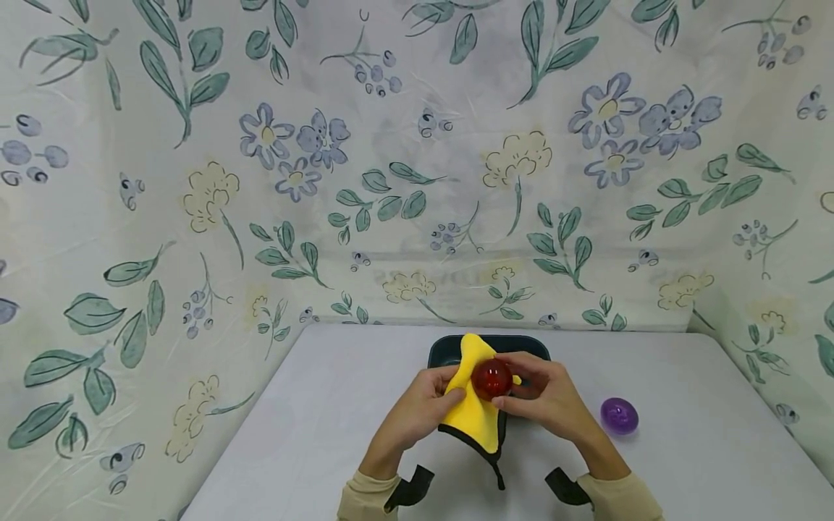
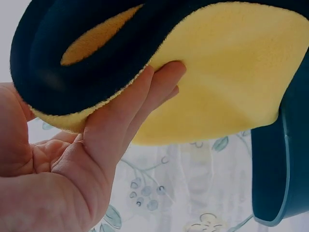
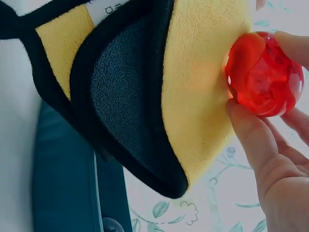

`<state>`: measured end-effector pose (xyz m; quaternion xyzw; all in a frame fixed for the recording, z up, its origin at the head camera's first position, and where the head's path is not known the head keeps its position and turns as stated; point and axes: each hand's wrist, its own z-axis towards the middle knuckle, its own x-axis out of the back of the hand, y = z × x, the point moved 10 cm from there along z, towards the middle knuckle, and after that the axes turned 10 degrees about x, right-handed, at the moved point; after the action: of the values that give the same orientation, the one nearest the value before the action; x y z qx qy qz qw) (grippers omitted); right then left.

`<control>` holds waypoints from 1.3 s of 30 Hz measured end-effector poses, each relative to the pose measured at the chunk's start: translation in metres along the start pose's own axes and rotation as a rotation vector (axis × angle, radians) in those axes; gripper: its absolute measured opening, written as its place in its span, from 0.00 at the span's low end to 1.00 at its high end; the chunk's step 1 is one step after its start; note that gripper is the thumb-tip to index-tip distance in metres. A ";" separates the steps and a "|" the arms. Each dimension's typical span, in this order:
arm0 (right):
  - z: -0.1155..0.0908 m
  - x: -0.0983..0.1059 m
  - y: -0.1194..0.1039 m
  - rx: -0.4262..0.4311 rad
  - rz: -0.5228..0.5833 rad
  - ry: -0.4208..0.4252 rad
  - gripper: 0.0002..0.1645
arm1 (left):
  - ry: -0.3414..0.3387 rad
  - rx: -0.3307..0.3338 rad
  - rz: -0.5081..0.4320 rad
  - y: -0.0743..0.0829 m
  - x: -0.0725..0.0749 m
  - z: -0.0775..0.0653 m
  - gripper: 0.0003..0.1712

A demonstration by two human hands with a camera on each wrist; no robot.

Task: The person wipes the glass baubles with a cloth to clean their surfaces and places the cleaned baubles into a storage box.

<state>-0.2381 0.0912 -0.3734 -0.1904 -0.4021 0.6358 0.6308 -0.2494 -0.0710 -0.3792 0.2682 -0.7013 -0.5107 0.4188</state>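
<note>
My left hand [image 1: 418,407] grips a yellow cloth [image 1: 478,420] with black edging and a black loop that hangs at its lower end. The left wrist view has the thumb side partly hidden, with fingers along the yellow face. Between the fingertips of my right hand [image 1: 557,399] is a clear red ball [image 1: 492,379], pressed against the cloth. Seen from the right wrist, the red ball [image 3: 264,74] touches the yellow side, and the cloth's dark inner face [image 3: 120,92] shows in a fold. Both hands are raised just in front of a dark green tray.
The dark green tray [image 1: 445,352] stands near the back of the white table [image 1: 313,434], partly hidden by cloth and hands. A purple ball [image 1: 620,416] lies on the table to the right. Behind rises a floral-patterned curtain [image 1: 391,239].
</note>
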 end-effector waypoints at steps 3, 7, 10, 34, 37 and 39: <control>0.001 0.003 0.002 -0.007 0.009 0.019 0.32 | -0.001 0.010 -0.001 0.000 -0.001 0.000 0.25; 0.001 0.005 0.005 -0.021 0.024 0.043 0.30 | -0.003 0.011 -0.005 0.000 -0.002 -0.001 0.26; 0.001 0.007 0.007 -0.031 0.022 0.050 0.30 | 0.000 0.007 -0.003 0.002 -0.002 -0.002 0.26; 0.001 0.012 0.018 -0.072 -0.053 0.008 0.30 | 0.060 -0.016 -0.063 0.011 0.004 -0.009 0.30; 0.000 0.011 0.019 -0.084 -0.068 -0.009 0.28 | 0.081 -0.019 -0.063 0.011 0.006 -0.009 0.30; 0.000 0.011 0.020 -0.094 -0.077 -0.021 0.29 | 0.099 -0.023 -0.055 0.011 0.008 -0.009 0.30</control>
<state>-0.2526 0.1037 -0.3855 -0.1976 -0.4452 0.5934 0.6408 -0.2453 -0.0778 -0.3648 0.3074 -0.6661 -0.5163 0.4418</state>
